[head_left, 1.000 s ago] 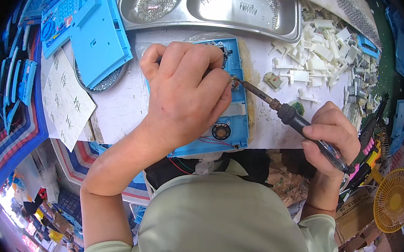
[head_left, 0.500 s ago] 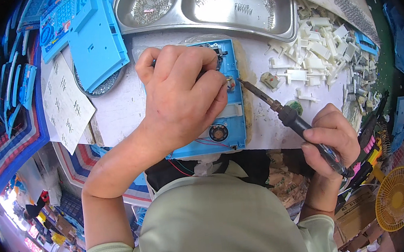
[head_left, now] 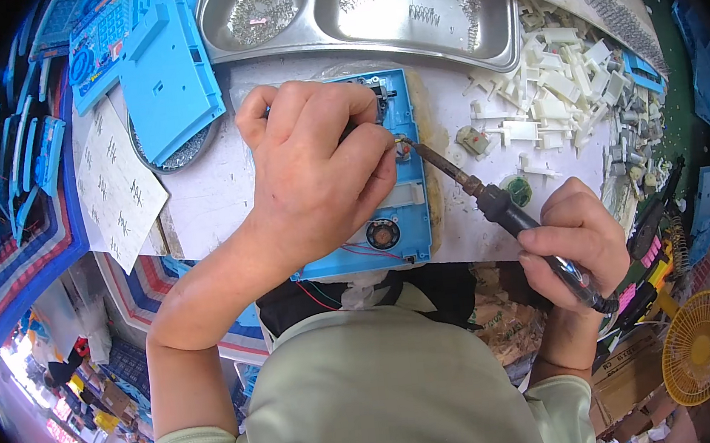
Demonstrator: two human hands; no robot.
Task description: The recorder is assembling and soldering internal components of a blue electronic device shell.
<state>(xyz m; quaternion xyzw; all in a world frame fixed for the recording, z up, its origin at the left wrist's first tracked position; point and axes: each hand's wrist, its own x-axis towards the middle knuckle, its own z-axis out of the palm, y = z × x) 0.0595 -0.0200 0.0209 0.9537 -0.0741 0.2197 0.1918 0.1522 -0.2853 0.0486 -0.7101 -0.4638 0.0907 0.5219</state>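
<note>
A blue plastic housing (head_left: 413, 241) lies open side up on the table in front of me. It holds a round black speaker (head_left: 383, 234) with thin red wires. My left hand (head_left: 315, 161) bends over the housing, fingers pinched together; whatever they hold is hidden beneath them. In my right hand (head_left: 579, 243) is a soldering iron (head_left: 508, 211) with a black handle, slanting up to the left. Its tip reaches a small metal part (head_left: 402, 149) at the housing's right side, close to my left fingertips; whether it touches is too small to tell.
A steel tray (head_left: 408, 58) with small springs and metal pieces stands at the back. White plastic parts (head_left: 556, 91) are heaped at the right, near a small green-and-white piece (head_left: 517, 190). Blue covers (head_left: 167, 94) and a printed paper sheet (head_left: 116, 185) lie left. A yellow fan (head_left: 701, 348) is lower right.
The soldering iron has moved slightly left, bringing its tip over the small metal part in the housing. My left hand stays pinched in nearly the same place.
</note>
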